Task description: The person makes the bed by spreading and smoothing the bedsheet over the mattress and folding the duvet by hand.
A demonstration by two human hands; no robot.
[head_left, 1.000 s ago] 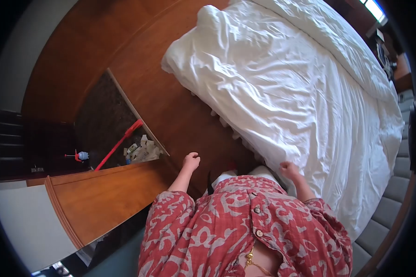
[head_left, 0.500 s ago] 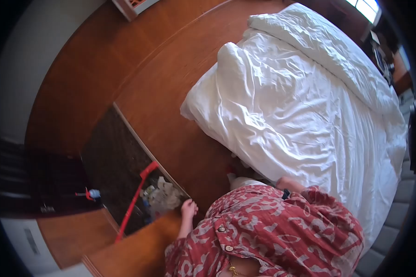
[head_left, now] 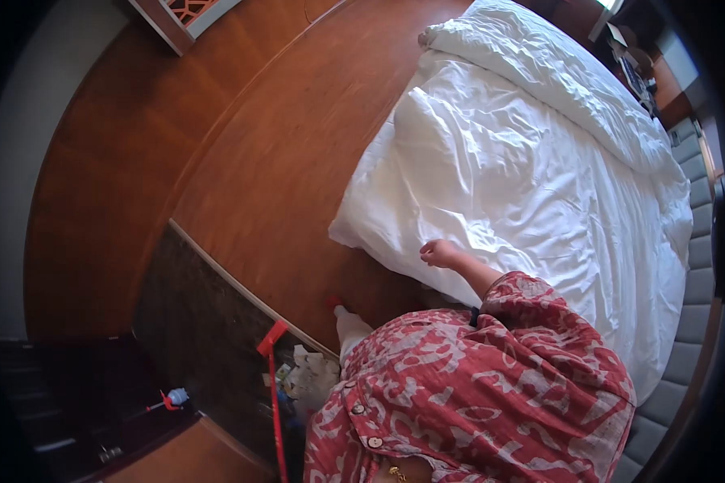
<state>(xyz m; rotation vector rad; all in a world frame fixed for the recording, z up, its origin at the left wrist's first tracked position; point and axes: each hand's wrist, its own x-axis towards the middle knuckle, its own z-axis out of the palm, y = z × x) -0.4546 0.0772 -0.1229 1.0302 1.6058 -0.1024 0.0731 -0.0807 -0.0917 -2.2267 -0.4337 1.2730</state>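
My right hand (head_left: 439,253), its fingers loosely curled and a little apart, hangs over the near edge of the bed with nothing seen in it. A dark band circles that wrist. Behind the hand spreads a rumpled white duvet (head_left: 491,177), bulky along the far side. I cannot tell whether the hand touches the cloth. My left hand is out of view. Left of my patterned red shirt, a long red-handled tool (head_left: 274,378) stands on the dark floor, its kind unclear. Beside it lies a heap of pale litter (head_left: 310,377).
Reddish-brown wooden floor (head_left: 282,161) runs left of the bed, bordered by a pale strip (head_left: 242,282). A small blue and red object (head_left: 173,398) is near the dark furniture at lower left. A grey padded panel (head_left: 673,338) flanks the bed at right.
My right hand has swung forward and left from the bed's near edge. My left hand has gone from view. The red tool and litter now appear lower as the camera has shifted.
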